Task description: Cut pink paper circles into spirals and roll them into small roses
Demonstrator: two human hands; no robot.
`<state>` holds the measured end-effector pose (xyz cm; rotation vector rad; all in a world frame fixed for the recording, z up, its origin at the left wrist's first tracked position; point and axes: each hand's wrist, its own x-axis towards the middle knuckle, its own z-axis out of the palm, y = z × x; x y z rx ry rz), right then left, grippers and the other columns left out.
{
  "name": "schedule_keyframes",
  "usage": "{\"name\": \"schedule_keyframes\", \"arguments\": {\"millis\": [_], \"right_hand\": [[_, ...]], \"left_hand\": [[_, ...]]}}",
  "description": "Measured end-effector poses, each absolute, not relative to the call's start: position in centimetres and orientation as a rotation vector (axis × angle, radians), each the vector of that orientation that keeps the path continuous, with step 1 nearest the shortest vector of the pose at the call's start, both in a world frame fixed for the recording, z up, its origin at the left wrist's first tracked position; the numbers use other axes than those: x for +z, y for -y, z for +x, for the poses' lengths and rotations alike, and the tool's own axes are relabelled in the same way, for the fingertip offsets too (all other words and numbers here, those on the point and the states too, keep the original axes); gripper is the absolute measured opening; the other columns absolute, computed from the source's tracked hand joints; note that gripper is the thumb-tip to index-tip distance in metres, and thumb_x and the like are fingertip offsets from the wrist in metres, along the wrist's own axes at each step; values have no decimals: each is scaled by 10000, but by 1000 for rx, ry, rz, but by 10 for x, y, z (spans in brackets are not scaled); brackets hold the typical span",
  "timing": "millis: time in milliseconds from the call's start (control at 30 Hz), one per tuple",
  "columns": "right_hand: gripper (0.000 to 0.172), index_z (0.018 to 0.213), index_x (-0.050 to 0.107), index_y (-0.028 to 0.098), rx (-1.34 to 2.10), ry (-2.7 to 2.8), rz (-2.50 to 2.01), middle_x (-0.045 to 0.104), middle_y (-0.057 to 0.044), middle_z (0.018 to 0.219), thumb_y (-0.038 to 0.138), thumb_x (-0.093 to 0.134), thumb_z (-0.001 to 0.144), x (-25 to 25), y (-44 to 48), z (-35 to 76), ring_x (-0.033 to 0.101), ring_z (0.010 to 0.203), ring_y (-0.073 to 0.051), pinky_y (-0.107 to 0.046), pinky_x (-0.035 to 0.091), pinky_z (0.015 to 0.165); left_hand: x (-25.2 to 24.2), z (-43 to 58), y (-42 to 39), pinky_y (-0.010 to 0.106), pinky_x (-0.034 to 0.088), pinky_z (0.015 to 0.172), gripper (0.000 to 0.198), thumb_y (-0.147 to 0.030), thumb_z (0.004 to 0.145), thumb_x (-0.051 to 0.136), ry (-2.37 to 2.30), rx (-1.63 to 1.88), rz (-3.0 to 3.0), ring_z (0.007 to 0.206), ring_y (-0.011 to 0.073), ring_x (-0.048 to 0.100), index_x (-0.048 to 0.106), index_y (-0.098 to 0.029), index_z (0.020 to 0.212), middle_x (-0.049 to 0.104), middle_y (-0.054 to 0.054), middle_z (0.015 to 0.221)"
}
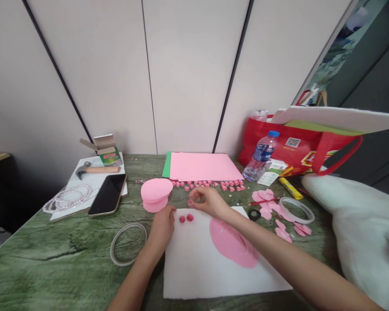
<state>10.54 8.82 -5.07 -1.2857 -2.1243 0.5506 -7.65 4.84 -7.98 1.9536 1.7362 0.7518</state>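
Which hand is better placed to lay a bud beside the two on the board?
Probably the right hand: it apparently pinches a bud beyond the two buds. The left hand is at a corner of the board.

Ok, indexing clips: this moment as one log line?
left hand: at white sheet edge; right hand: pinching pink piece; on sheet: two rosettes

Pale wall panels (191, 77), split by dark seams (234, 69), rise behind a green wood-grained table (68, 276).
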Motion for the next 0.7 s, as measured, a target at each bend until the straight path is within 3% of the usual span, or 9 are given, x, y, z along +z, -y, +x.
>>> {"name": "schedule_keyframes", "arguments": {"millis": [200,700], "right_hand": [[57,701,611,160,950,2082,-1303,651,17,559,204,630,668,-56,-82,82,606,550,-123,-219,437,563],[63,666,633,163,990,2188,-1269,673,24,569,224,639,649,-59,-88,83,610,516,-112,-199,438,516]], "left_hand": [[-77,-75,-44,268,403,635,229,-78,782,340,-1760,695,1966,710,180,579,548,-152,840,607,50,722],[-68,-72,-40,255,382,625,195,-91,778,375,-1732,597,1985,719,166,560,553,-165,754,610,53,786]]}}
